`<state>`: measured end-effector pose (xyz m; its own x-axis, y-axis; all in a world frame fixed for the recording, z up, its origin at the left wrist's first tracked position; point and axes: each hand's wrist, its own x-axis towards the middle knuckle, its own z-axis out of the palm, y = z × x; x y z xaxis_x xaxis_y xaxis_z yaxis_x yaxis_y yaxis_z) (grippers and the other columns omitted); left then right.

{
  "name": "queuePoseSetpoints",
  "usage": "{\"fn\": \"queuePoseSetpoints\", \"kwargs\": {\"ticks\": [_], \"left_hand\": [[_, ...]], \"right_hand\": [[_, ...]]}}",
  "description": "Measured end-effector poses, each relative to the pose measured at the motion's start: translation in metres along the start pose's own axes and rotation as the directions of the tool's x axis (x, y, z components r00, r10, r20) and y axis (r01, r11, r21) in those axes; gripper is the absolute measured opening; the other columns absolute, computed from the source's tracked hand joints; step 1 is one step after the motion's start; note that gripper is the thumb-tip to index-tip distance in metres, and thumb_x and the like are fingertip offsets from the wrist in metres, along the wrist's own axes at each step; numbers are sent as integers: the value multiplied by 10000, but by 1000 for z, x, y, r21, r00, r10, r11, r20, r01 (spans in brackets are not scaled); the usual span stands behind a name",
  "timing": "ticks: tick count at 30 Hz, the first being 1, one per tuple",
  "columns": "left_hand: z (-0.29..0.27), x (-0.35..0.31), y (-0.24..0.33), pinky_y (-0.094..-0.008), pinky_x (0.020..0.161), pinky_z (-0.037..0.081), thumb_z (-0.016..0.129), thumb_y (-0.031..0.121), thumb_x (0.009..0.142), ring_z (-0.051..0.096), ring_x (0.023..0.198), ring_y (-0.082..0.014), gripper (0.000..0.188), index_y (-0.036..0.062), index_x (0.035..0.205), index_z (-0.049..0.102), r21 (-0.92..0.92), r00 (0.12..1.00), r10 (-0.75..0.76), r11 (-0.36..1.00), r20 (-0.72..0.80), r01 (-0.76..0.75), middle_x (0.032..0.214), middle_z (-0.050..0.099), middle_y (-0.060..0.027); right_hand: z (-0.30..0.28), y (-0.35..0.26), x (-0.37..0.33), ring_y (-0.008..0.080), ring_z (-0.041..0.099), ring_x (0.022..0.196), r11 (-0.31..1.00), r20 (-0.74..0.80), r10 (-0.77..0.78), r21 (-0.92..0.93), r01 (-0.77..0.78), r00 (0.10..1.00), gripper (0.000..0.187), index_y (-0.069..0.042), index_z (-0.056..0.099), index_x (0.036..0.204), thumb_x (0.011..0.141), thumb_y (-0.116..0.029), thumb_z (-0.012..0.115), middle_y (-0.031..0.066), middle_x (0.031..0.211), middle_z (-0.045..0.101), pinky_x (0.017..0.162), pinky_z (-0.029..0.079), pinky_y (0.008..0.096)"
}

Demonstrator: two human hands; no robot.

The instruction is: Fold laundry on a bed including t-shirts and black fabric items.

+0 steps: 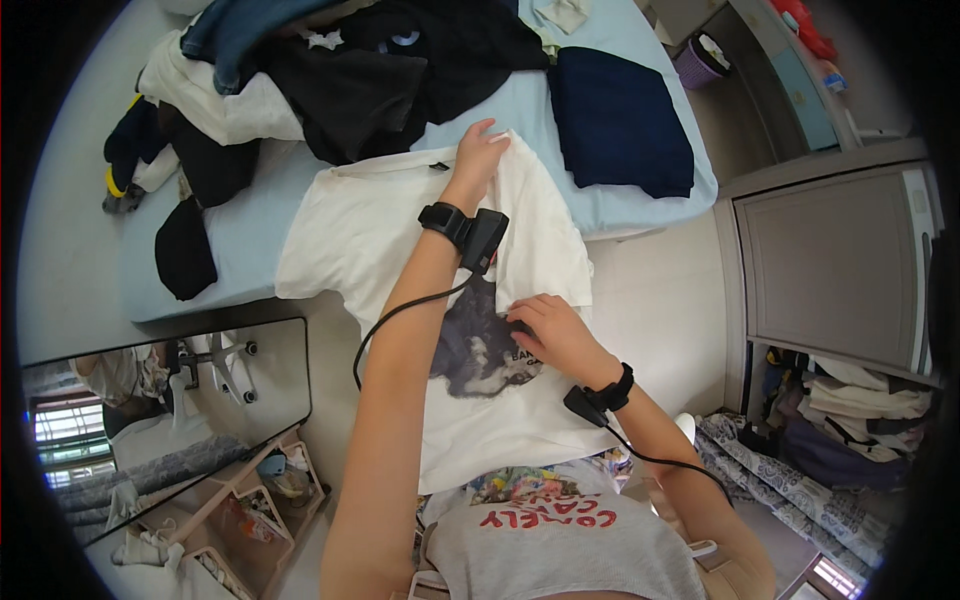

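Note:
A white T-shirt (pixel 385 225) with a dark grey print lies over the bed's edge and hangs down toward my lap. One side is folded inward, so its sleeve (pixel 545 260) rests across the front. At the shoulder by the collar, my left hand (pixel 480 160) pinches the cloth. Lower down, my right hand (pixel 555 335) rests on the shirt beside the sleeve's hem; its fingers are bent, with thumb and forefinger a little apart. Both wrists carry black bands with cabled boxes.
On the light blue bed (pixel 255 255) lie a heap of dark and white clothes (pixel 350 95), a folded navy garment (pixel 620 125) and a small black folded item (pixel 185 250). A mirror (pixel 220 385) and pink organizer (pixel 255 520) stand left. A grey cabinet (pixel 830 270) stands right.

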<state>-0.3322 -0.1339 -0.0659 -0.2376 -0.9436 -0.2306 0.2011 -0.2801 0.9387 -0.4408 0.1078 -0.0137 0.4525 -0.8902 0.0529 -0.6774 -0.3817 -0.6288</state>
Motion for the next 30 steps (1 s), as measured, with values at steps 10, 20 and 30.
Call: {"fn": "queuePoseSetpoints", "kwargs": {"ticks": [10,20,30], "left_hand": [[-148,-149,-5,-269,797,459,559,171,912,568,866,-131,232,65,1119,567,-343,881,-12,923,-474,-172,882,560,5],[-267,-184,-42,-526,1062,155,735,352,761,259,1323,-239,921,85,1432,162,-296,554,-219,954,-803,-52,1445,283,-104],[-272,-214,-52,-325,850,412,615,237,879,495,1092,-171,373,147,1219,492,-336,876,-98,939,-473,-77,1242,517,-24]], "right_hand": [[-33,18,44,185,587,916,933,-194,204,337,-130,960,322,-60,557,1160,850,-121,620,89,1095,597,804,460,316],[1,57,161,168,585,935,493,-218,744,817,-300,631,456,-53,456,1264,877,-257,585,93,1100,567,739,462,277],[60,-44,247,152,609,862,229,281,346,900,-371,895,553,-34,367,1336,879,-266,573,81,1046,603,777,477,277]]}}
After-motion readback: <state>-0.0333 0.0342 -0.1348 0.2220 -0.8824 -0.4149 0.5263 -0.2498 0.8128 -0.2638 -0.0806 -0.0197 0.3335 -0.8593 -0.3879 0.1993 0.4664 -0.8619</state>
